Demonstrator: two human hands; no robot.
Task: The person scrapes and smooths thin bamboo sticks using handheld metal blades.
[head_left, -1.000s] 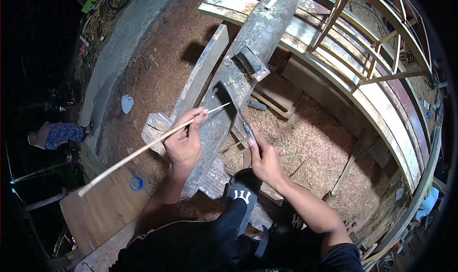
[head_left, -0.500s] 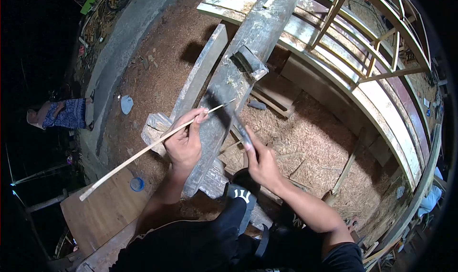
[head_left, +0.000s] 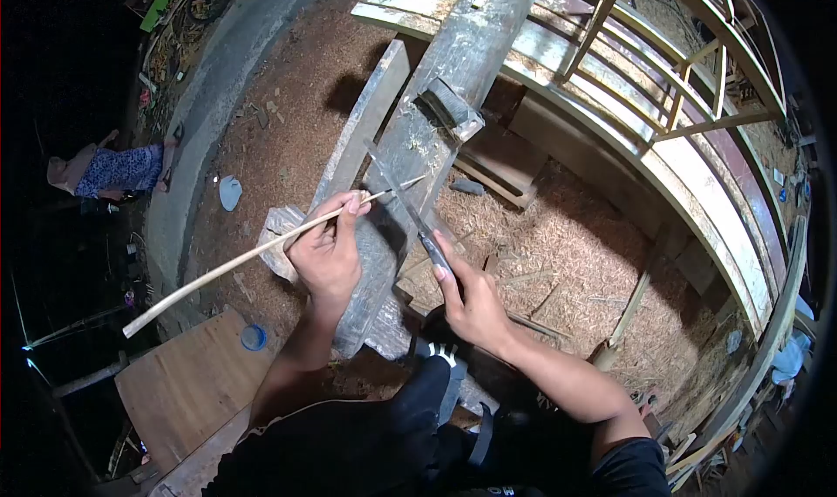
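Since the last frame, the knife [head_left: 408,205] has swung back across the stick [head_left: 218,273] near its thin tip; the butt end has shifted outward. So the blade is at the stick again, contact unclear. Left hand [head_left: 327,257] pinches the stick, right hand [head_left: 478,305] grips the knife handle. White logo [head_left: 443,354] on dark gear below, no legible text. Stick tip sits over the desk [head_left: 475,44], short of a ridged block [head_left: 460,109]. Far off: a person [head_left: 118,170].
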